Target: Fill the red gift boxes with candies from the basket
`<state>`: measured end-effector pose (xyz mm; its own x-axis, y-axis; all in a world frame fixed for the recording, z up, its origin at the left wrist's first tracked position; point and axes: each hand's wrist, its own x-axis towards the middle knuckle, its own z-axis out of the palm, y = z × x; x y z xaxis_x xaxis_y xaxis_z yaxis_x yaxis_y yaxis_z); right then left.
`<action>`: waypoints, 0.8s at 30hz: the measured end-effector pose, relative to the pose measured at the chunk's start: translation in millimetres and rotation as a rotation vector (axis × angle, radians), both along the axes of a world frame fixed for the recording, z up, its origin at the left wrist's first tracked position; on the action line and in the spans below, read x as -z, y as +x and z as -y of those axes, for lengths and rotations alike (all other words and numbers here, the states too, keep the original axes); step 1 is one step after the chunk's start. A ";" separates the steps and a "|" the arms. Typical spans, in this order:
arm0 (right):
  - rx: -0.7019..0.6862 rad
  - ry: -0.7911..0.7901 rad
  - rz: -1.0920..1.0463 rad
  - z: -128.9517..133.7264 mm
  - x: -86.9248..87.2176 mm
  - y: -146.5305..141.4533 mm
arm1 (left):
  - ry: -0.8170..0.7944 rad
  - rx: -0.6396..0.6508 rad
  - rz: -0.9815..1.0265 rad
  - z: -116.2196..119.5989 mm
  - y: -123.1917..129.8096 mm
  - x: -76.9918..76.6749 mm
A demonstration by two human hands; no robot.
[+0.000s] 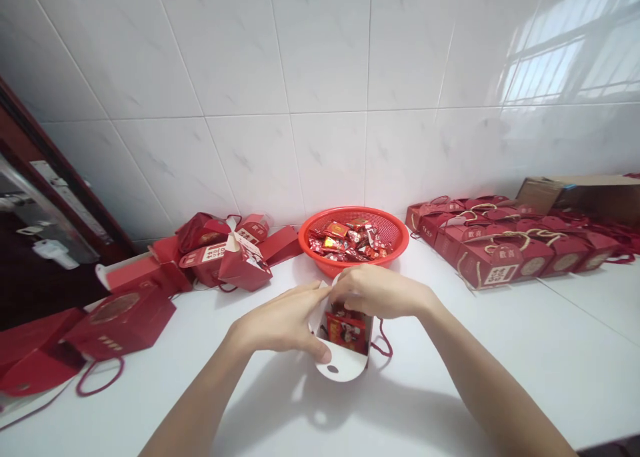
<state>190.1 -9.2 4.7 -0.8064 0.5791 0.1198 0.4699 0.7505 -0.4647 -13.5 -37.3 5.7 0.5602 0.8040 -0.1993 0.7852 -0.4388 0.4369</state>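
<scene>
In the middle of the white table stands an open candy gift box (341,367) with its white-lined flap folded out toward me. My left hand (285,320) grips the box from the left, its thumb pressing on the flap beside a small hole. Inside lie red-wrapped sweets (346,332). My right hand (377,290) reaches over the box's far end with fingers curled down into the opening; their tips are partly hidden, so what they hold cannot be made out. A dark red cord handle (383,342) loops out on the right side.
Behind the box sits a red plastic basket (354,270) of wrapped sweets. Open, empty-looking red boxes (120,317) lie scattered at left. Rows of closed red boxes (493,260) with cord handles stand at right, near a cardboard carton (580,200). A tiled wall (330,157) borders the table's back.
</scene>
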 end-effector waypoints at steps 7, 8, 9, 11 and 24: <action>-0.045 0.014 -0.051 11.1 -21.4 18.4 | -0.016 0.002 -0.027 -0.7 -2.4 2.2; -0.070 -0.002 -0.083 13.8 -24.6 22.5 | -0.015 0.006 -0.026 -0.3 -2.5 1.9; -0.087 -0.014 -0.116 16.5 -27.1 26.7 | -0.010 0.013 -0.023 0.2 -2.5 1.4; -0.095 -0.029 -0.166 22.3 -29.0 35.0 | -0.003 0.029 -0.014 1.3 -2.0 0.2; 0.204 0.166 -0.450 43.2 65.6 41.4 | 0.004 0.063 0.116 7.0 7.6 0.1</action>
<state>231.5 -52.3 -61.0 -0.5264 0.6633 0.5319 0.3958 0.7449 -0.5372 -5.9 -44.3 5.6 0.6288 0.7672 -0.1268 0.7002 -0.4877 0.5214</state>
